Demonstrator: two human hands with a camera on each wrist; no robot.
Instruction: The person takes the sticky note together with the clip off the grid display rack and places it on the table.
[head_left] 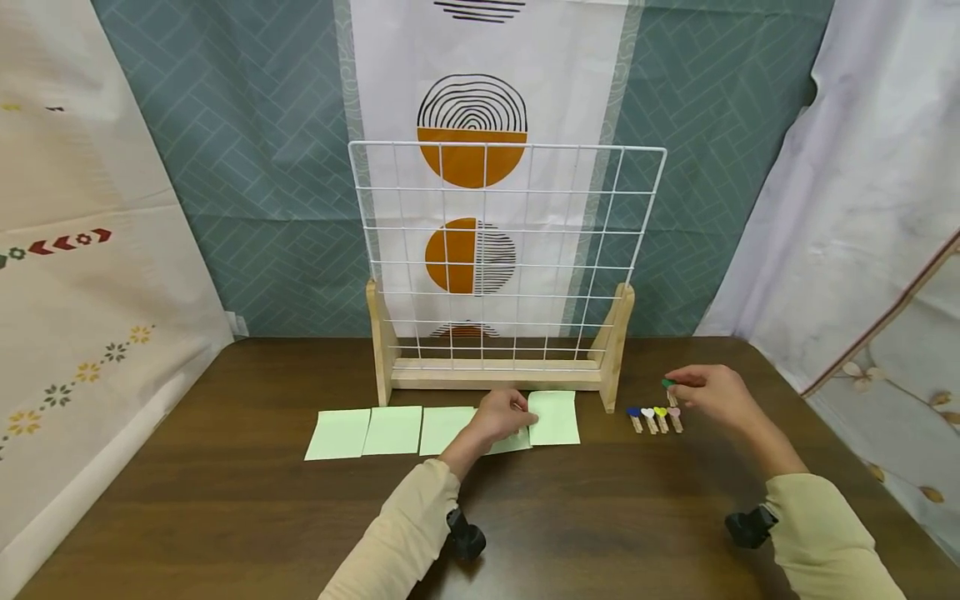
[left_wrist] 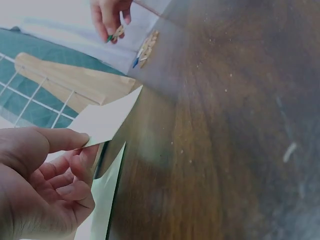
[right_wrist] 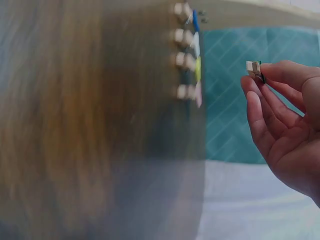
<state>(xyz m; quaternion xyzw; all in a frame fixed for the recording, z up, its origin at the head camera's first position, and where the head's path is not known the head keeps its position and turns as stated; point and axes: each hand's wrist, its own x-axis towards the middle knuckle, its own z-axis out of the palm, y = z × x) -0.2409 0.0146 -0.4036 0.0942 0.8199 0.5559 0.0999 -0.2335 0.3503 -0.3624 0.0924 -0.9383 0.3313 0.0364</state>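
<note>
My left hand (head_left: 501,417) pinches the left edge of a pale green paper square (head_left: 555,418) between thumb and fingers, lifting it off the table in the left wrist view. Under and beside that hand lies another green paper (head_left: 512,443), partly hidden. My right hand (head_left: 712,396) pinches a small wooden clothespin (right_wrist: 254,69) with a green top, raised above the table. Just below it in the head view, several more clothespins (head_left: 662,420) lie in a row, topped with blue, white, yellow and pink hearts.
A white wire grid (head_left: 510,192) stands upright in a wooden base (head_left: 495,375) at the back of the brown table (head_left: 300,525). More green paper squares (head_left: 337,434) lie in a row to the left, in front of the base. Fabric hangs behind and at both sides.
</note>
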